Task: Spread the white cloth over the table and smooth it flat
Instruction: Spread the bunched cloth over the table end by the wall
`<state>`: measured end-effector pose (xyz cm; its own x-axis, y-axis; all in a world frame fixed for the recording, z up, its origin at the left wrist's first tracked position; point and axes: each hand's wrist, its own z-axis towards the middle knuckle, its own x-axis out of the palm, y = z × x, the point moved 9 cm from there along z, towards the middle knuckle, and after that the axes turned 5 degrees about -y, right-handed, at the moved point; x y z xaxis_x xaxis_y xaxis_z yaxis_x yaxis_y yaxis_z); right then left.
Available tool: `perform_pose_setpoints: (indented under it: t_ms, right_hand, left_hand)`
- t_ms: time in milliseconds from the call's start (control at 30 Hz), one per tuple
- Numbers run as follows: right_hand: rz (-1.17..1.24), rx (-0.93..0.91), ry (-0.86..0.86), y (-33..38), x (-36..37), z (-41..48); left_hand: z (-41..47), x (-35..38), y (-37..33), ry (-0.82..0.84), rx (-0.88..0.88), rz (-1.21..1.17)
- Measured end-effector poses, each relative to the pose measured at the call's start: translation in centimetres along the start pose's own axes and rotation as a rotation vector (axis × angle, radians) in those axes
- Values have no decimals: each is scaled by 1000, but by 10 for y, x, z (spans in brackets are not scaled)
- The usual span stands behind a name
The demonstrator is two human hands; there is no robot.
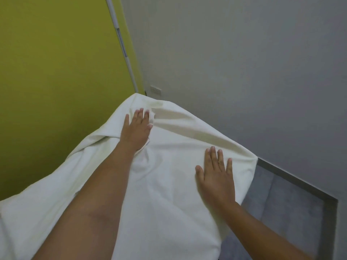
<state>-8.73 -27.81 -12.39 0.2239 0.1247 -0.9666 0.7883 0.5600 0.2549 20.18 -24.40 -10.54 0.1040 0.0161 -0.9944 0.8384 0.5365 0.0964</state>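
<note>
Seen from the head camera, the white cloth fills the near and middle part of the scene, draped over a raised surface that it hides entirely. It runs from the near left edge up to a far corner that sits close to where the two walls meet. Its right side falls over an edge and hangs down toward the grey floor. The left hand lies on the far part of the cloth with its fingers straight and pressed down. A small pucker of fabric rises just beside its forefinger and thumb, and creases fan out from there toward the right corner. The right hand rests flat on the cloth nearer and to the right, close to the hanging edge, with fingers straight and slightly spread, gripping nothing. A long fold runs along the cloth's left side. To the left stands a green wall and to the right a grey wall, with a white pipe running down the corner between them. A wall socket sits low on the grey wall, just beyond the cloth's far corner. A dark skirting strip borders the floor.
</note>
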Motion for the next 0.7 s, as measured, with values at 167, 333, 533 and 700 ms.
perform_pose_setpoints:
  t_ms: [167,333,533,700]
  right_hand:
    - [19,40,59,2,0,5]
    - [66,-41,115,38,8,27]
    - [81,-72,72,53,15,46]
    - [59,-81,54,53,16,44]
  left_hand:
    - [10,-25,-10,-89,-119,142]
    - [-34,-4,-44,-17,-128,-9]
    - [-19,23,5,119,-249,-175]
    - [36,22,35,237,-211,-151]
